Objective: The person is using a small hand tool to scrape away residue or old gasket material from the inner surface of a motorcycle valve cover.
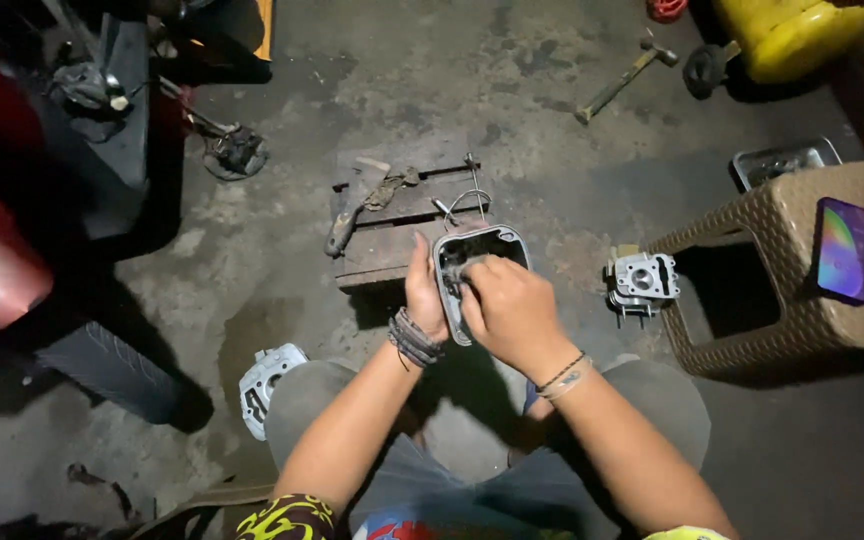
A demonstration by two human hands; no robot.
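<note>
The left hand (424, 292) grips a grey metal cover (474, 262) above the lap; the right hand (508, 307) presses clenched fingers inside it. Beyond lie a wooden board (402, 215), a hammer (624, 78), a yellow can (792, 35).

Two bare forearms reaching forward from the lower edge, converging at the centre. Left hand (424, 290) upright, palm turned inward, thumb pointing up, fingers wrapped behind what is gripped and hidden from view. Stack of dark cord bracelets (413, 338) around the left wrist. Right hand (508, 308) curled into a loose fist just right of the left, knuckles up, fingertips pressed down into the held piece, the two hands touching at the grip. Thin dark band with a pale beaded bracelet (565, 376) around the right wrist. Knees bent below both elbows, spread apart.
</note>
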